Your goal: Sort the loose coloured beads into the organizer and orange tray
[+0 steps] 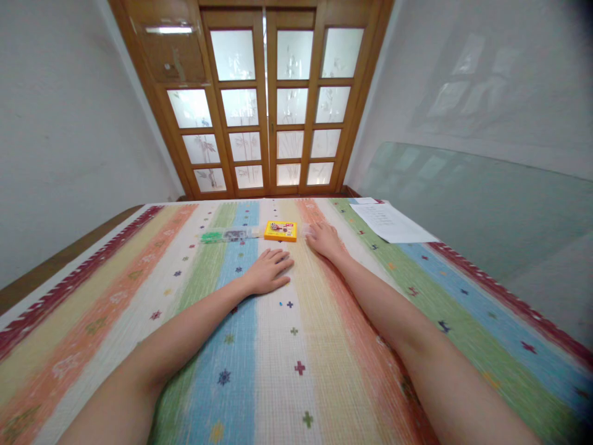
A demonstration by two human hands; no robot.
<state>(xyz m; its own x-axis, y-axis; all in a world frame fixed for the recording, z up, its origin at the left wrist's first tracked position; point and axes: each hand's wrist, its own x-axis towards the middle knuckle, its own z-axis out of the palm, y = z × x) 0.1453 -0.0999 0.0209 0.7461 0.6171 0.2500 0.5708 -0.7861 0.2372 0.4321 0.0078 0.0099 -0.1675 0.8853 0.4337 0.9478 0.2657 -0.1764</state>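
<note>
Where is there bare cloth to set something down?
Bare cloth lies left of the green pieces, between the right hand and the paper, and between the forearms, nearer than the blue piece. Crowded: the row from the green pieces past the yellow box to the right hand, with the left hand just nearer.

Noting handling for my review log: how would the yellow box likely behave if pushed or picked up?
The yellow box is probably fairly stiff: its edges look straight. It seems unlikely to tip or roll, as it lies flat and low on the striped tablecloth. Its weight is hard to judge, since its contents don't show.
</note>
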